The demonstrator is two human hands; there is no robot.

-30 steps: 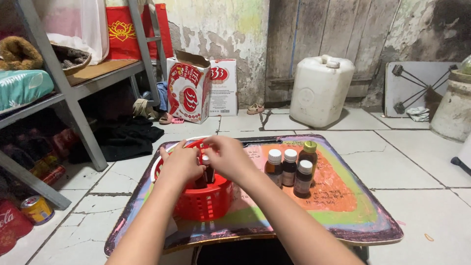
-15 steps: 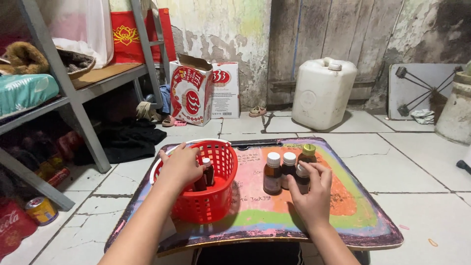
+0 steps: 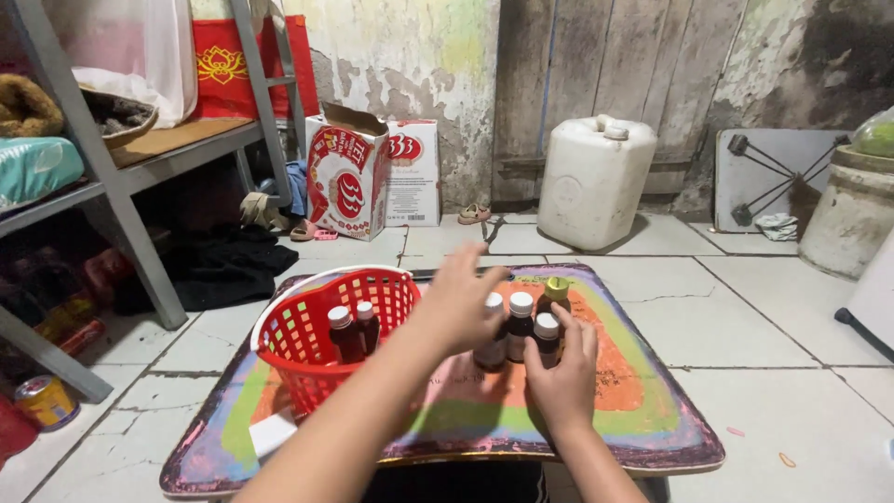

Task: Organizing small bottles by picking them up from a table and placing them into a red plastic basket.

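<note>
Left hand (image 3: 461,303) reaches with its grip spread, empty, fingers over the cluster of small brown white-capped glass bottles (image 3: 521,328). Right hand (image 3: 562,373) has its grip half-curled round the nearest bottle, closure unclear. Risk: crowded hands topple neighbours on the painted table (image 3: 652,410).

Two red-and-white cartons (image 3: 349,182) by the back wall; red printed can (image 3: 45,401) on floor, left.
</note>
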